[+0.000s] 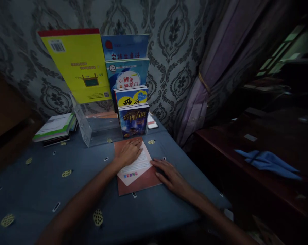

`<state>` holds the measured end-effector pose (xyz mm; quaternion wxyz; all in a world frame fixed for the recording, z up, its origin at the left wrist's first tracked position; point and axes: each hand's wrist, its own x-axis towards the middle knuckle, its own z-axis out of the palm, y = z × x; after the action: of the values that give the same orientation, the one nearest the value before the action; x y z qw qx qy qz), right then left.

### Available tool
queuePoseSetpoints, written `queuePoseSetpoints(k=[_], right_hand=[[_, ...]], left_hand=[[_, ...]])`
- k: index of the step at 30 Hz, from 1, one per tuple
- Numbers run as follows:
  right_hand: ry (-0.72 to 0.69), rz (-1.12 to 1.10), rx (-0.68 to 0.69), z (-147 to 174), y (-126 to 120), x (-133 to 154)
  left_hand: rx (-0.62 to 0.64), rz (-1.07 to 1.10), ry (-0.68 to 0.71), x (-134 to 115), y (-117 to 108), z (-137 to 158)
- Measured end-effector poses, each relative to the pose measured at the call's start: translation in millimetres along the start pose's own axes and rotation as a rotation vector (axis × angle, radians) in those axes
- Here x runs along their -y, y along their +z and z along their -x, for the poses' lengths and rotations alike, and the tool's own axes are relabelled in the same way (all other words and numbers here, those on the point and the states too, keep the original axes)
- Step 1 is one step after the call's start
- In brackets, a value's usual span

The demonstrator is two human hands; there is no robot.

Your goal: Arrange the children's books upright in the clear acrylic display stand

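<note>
A thin reddish-brown book [141,182] with a white panel of print lies flat on the cloth-covered table. Across its upper part rests my left hand [128,153], palm down with the fingers stretched out. My right hand [169,175] touches the book's right edge, its fingers extended and the thumb a little apart. Just behind the book stands a clear stepped rack [100,132]. It holds a dark blue book [134,120] in front, a blue and yellow book [132,98], a light blue book [128,73], a darker blue book [125,46] and, on the left, a large yellow book [80,68].
A stack of books [55,127] lies left of the rack. Behind the rack's right side is a white, partly hidden item [152,121]. Patterned wallpaper and a tied purple curtain [197,92] border the table [80,183]. Blue cloth [268,163] lies on dark red furniture at right.
</note>
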<state>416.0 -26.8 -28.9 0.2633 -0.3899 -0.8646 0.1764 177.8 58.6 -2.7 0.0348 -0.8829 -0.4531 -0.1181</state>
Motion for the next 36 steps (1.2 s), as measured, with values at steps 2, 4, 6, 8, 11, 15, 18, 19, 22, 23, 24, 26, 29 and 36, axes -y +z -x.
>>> queuePoseSetpoints(k=[2,4,6,8,11,15,18,19,22,23,24,26,29,36], right_hand=[[0.003,0.004,-0.006,0,1,-1],[0.000,0.008,-0.011,0,1,-2],[-0.005,0.012,-0.014,0,2,-2],[-0.010,0.014,-0.017,0,3,-3],[-0.013,0.017,-0.028,0,2,-1],[-0.001,0.016,-0.017,-1,1,2],[0.004,0.008,-0.005,-2,1,2],[0.003,0.007,-0.002,-2,1,2],[0.003,0.009,0.003,-3,2,1],[0.004,0.011,0.003,-3,2,1],[0.006,0.012,0.004,-3,2,1],[0.016,0.013,0.007,-3,1,3],[0.027,0.008,0.019,-3,0,5],[0.006,0.006,0.000,-2,2,3]], left_hand=[[-0.021,0.000,-0.041,13,-2,4],[-0.035,0.001,-0.076,29,-5,14],[-0.041,0.001,-0.106,45,-10,28],[-0.043,0.008,-0.133,61,-14,43],[-0.037,0.060,-0.141,77,-15,64],[-0.015,0.142,-0.130,81,-14,87],[0.006,0.170,-0.078,71,-19,107],[0.013,0.177,-0.051,67,-22,115],[0.030,0.192,0.040,52,-32,140],[0.033,0.194,0.071,46,-36,149],[0.036,0.194,0.100,41,-40,156],[0.048,0.190,0.159,29,-47,170],[0.087,0.186,0.257,8,-58,181],[0.117,0.111,0.382,-44,-52,159]])
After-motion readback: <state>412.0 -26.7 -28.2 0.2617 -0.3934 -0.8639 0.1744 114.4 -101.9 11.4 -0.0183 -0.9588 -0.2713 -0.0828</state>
